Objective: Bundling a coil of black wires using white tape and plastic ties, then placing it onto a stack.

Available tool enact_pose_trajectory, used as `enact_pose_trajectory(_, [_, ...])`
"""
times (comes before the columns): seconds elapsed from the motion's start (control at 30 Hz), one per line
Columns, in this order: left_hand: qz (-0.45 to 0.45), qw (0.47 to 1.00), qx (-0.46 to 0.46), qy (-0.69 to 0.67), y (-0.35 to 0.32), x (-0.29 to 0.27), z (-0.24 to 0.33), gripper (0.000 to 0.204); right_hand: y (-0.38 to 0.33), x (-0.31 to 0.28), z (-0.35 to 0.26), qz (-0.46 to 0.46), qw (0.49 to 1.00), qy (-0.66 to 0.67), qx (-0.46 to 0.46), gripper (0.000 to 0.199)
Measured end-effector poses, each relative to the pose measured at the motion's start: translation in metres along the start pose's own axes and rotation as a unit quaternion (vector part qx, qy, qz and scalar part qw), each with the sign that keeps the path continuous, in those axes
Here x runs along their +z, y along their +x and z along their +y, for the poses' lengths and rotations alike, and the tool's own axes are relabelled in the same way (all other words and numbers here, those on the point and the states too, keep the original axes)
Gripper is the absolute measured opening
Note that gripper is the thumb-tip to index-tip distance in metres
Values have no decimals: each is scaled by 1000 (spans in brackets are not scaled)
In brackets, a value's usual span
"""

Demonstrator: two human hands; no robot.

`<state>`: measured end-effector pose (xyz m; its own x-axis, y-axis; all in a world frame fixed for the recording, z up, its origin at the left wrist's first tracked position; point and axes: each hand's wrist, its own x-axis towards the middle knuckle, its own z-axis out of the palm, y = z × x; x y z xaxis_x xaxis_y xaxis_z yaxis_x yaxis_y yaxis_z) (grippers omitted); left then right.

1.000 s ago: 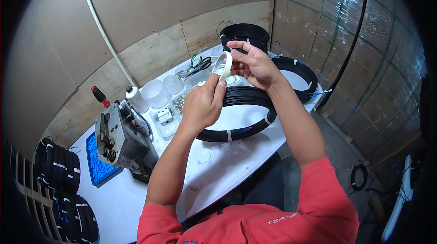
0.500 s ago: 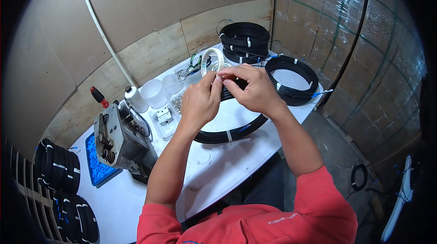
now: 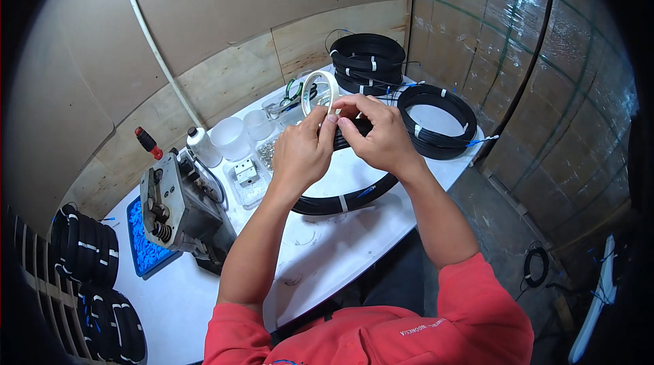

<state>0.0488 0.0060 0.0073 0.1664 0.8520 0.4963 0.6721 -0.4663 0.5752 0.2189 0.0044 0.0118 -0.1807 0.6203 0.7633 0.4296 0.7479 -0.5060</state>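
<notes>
The head camera, left of a side-by-side pair, faces down and forward from above the red shirt (image 3: 381, 338). At near range it centres the left hand (image 3: 301, 152) and right hand (image 3: 381, 137) over the worktable (image 3: 170, 304); the wall (image 3: 238, 4) stands farther off, bowed by the fisheye lens.

Table (image 3: 191, 310), left: machine (image 3: 180, 208), tray (image 3: 162, 264) left of it | cups (image 3: 231, 139) right of bottle (image 3: 206, 148) | middle: cable coil (image 3: 327, 205) | tape roll (image 3: 333, 89) above its far side | behind: stacked coils (image 3: 368, 73) | right: single coil (image 3: 439, 143)
</notes>
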Motion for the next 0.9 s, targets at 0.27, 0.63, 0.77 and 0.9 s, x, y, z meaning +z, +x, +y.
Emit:
enact_pose_trajectory(0.27, [0, 1000, 19, 2, 0, 0, 2, 30, 4, -3, 2, -32, 998, -53, -10, 19])
enact_pose_trajectory(0.63, [-9, 1000, -7, 11, 3, 0, 2, 31, 1, 6, 4, 18, 1000, -4, 15, 21])
enact_pose_trajectory(0.77, [-13, 1000, -10, 6, 3, -2, 1, 31, 0, 6, 7, 2, 999, -45, -27, 25])
enact_pose_trajectory(0.9, [-8, 1000, -3, 4, 3, 0, 5, 32, 1, 2, 13, -17, 995, -87, -55, 21])
